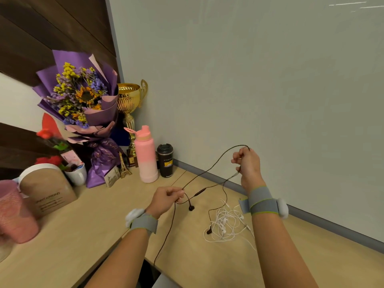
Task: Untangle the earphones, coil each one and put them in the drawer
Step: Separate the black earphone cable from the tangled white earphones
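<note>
My left hand (166, 199) pinching the black earphones (191, 208) above the bench (83, 225), my right hand (248, 167) higher, fingers curled on the same cable, white earphones (226, 223) tangled on the bench between my arms

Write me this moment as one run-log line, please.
phase: untangling | left hand: pinches dark earphones by cord | right hand: holds same cord raised | white earphones: tangled on desk

Both your forearms reach forward. Your left hand (166, 199) sits low, fingers pinching the black earphone cable (208, 170); your right hand (248, 165) is raised higher, fingers curled round it too.
</note>
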Demonstrator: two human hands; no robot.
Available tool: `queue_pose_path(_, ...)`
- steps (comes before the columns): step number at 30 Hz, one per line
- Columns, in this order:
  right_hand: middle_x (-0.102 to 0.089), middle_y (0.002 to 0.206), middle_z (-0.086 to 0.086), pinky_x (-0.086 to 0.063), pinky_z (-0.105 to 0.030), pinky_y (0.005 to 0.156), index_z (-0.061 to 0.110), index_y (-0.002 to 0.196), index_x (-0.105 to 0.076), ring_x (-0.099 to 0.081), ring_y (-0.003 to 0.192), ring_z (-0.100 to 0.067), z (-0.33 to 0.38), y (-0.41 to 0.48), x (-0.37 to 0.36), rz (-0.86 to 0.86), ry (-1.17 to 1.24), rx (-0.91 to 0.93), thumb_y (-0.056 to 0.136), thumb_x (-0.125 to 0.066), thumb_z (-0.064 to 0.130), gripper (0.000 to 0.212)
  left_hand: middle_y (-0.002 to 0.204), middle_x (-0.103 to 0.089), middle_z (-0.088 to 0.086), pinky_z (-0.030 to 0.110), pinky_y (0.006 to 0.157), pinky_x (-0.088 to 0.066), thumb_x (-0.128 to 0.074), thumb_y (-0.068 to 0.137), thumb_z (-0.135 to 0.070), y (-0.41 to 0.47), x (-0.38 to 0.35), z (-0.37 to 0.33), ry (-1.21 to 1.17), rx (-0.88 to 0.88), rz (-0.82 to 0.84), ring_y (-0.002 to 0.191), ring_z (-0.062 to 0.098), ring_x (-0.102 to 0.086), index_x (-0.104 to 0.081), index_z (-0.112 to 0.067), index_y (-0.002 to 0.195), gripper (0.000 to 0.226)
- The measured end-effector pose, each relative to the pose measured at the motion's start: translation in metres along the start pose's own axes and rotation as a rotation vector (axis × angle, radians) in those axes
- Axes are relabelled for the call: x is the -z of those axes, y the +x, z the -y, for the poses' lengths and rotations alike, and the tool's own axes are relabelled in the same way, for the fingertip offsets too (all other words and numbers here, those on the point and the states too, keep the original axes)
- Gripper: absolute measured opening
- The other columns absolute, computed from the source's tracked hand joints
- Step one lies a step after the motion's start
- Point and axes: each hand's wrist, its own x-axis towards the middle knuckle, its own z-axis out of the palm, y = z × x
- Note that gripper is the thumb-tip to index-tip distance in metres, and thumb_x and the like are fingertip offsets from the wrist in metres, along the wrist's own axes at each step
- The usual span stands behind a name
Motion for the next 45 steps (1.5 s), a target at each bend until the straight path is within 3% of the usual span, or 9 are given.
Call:
queue_pose_path(3,-0.058,0.101,-0.012,-0.044,-0.031,0.077,0.007,0.099,-0.058,-0.056,0.094,-0.027,-0.013,0.004,0.001,0.009,-0.454,-0.014,0.092,-0.042,0.017,0.020,0.093,-0.070,0.015,0.013,0.072,-0.054,-0.058,0.091,0.000,0.005,0.002,-0.011,-0.058,-0.006,0.018,0.065,0.003,-0.069,-0.063,0.005,0.115,0.025)
queue_pose_path(5,-0.041,0.132,-0.020,-0.038,-0.040,0.101,0.005,0.132,-0.043,-0.044,0.122,-0.037,-0.025,0.000,-0.003,0.033,-0.742,-0.015,0.091,-0.050,0.026,0.047,0.098,-0.070,0.016,0.014,0.079,-0.054,-0.054,0.093,0.001,0.009,0.001,-0.024,-0.003,-0.070,0.064,0.071,0.001,-0.070,-0.062,0.003,0.117,0.026)
queue_pose_path(7,-0.033,0.140,-0.017,-0.034,-0.045,0.106,0.014,0.141,-0.035,-0.036,0.129,-0.036,-0.034,-0.012,-0.012,0.096,-0.841,0.123,0.090,-0.053,0.029,0.056,0.099,-0.072,0.014,0.019,0.086,-0.053,-0.055,0.093,-0.002,0.012,0.001,-0.037,0.075,-0.148,0.090,0.080,0.007,-0.070,-0.066,-0.003,0.116,0.025)
queue_pose_path(13,-0.056,0.128,0.004,-0.039,-0.043,0.103,0.024,0.117,-0.064,-0.049,0.122,-0.018,-0.057,-0.027,-0.033,0.402,-0.935,0.365,0.091,-0.058,0.028,0.027,0.078,-0.075,0.005,0.016,0.074,-0.054,-0.073,0.080,-0.008,0.017,0.003,-0.061,0.086,-0.232,0.081,0.075,0.012,-0.073,-0.075,-0.019,0.088,0.013)
queue_pose_path(19,-0.070,0.094,0.008,-0.047,-0.039,0.091,0.027,0.092,-0.071,-0.063,0.092,-0.016,-0.064,-0.029,-0.037,0.365,-0.901,0.324,0.086,-0.063,0.037,0.014,0.083,-0.075,0.009,0.027,0.079,-0.057,-0.072,0.083,-0.013,0.014,0.006,-0.064,-0.004,-0.138,0.071,0.082,0.017,-0.072,-0.074,-0.019,0.085,0.007)
queue_pose_path(23,-0.069,0.099,0.013,-0.040,-0.039,0.092,0.034,0.091,-0.072,-0.061,0.096,-0.014,-0.061,-0.025,-0.034,0.342,-0.989,0.384,0.087,-0.059,0.044,0.016,0.091,-0.074,0.002,0.030,0.079,-0.054,-0.071,0.084,-0.019,0.015,0.008,-0.059,-0.050,-0.049,0.032,0.088,0.012,-0.067,-0.074,-0.024,0.089,0.007)
queue_pose_path(27,-0.069,0.106,0.013,-0.038,-0.040,0.095,0.035,0.093,-0.073,-0.060,0.103,-0.018,-0.057,-0.024,-0.036,0.432,-1.118,0.340,0.087,-0.057,0.043,0.019,0.090,-0.072,0.000,0.015,0.077,-0.048,-0.070,0.084,-0.011,0.018,0.001,-0.056,-0.029,-0.130,-0.108,0.085,0.008,-0.064,-0.075,-0.010,0.098,0.015)
queue_pose_path(39,-0.072,0.080,0.001,-0.052,-0.034,0.081,0.024,0.066,-0.071,-0.063,0.086,-0.023,-0.068,-0.020,-0.038,0.121,-0.652,0.028,0.079,-0.061,0.029,0.017,0.087,-0.069,-0.019,0.011,0.085,-0.046,-0.074,0.080,-0.012,0.018,-0.005,-0.051,0.209,-0.413,0.138,0.087,-0.006,-0.063,-0.076,-0.026,0.090,0.017)
queue_pose_path(45,-0.064,0.062,0.008,-0.047,-0.026,0.069,0.025,0.056,-0.065,-0.057,0.070,-0.014,-0.067,-0.015,-0.042,0.188,-0.481,0.032,0.080,-0.066,0.028,0.025,0.097,-0.074,-0.005,0.023,0.092,-0.050,-0.073,0.082,-0.023,0.020,-0.015,-0.059,0.110,-0.181,0.191,0.097,0.007,-0.067,-0.078,-0.014,0.088,0.012)
